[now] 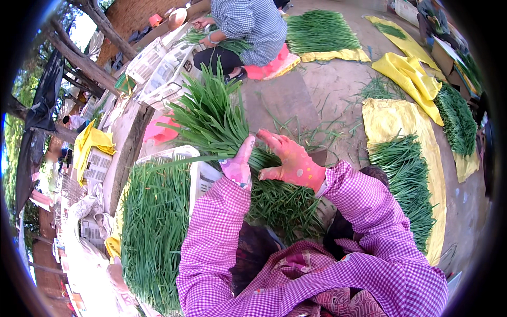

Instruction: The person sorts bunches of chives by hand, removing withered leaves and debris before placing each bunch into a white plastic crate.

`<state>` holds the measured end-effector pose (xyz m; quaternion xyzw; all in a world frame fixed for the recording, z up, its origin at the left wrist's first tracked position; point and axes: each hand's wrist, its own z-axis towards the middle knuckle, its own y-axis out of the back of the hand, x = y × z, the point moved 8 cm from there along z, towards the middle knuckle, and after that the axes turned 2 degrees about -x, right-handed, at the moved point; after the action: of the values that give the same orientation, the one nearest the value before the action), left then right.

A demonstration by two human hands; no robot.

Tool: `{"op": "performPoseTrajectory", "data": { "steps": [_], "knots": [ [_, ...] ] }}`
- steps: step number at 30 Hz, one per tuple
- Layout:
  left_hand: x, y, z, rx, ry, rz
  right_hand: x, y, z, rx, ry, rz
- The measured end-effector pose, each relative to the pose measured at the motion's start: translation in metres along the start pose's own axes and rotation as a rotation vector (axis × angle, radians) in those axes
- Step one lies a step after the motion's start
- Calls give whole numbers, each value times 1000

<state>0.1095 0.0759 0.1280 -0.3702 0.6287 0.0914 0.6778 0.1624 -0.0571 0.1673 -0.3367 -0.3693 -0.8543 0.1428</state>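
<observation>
A bunch of garlic chives [214, 116] is gripped in my left hand [238, 164], its leaf ends fanning up and away to the left. My right hand [296, 165], in a pinkish-orange dotted glove, is beside the stem end with thumb and fingers spread. Whether its fingertips touch the stems is hard to tell. Below both hands lies a loose heap of chives [288, 206], partly covered by my arms. On my left, a thick layer of chives [156, 232] is laid by a white crate [203, 182].
To my right, chives [404, 174] lie on a yellow sheet [383, 116]. Ahead, a person [251, 31] in a checked top sits handling greens, near white crates [169, 74] and another chive pile [322, 31]. Loose leaves litter the ground. A concrete ledge [129, 142] runs along the left.
</observation>
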Motion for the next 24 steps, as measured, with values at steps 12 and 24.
{"op": "performPoseTrajectory", "data": {
  "steps": [12, 24],
  "knots": [
    [12, -18, -9, -81, 260, -338, 1, -23, -7, 85, -74, -124],
    [1, -44, 10, 246, -9, -290, -65, -32, -17, -102, -569, 724]
  ]
}}
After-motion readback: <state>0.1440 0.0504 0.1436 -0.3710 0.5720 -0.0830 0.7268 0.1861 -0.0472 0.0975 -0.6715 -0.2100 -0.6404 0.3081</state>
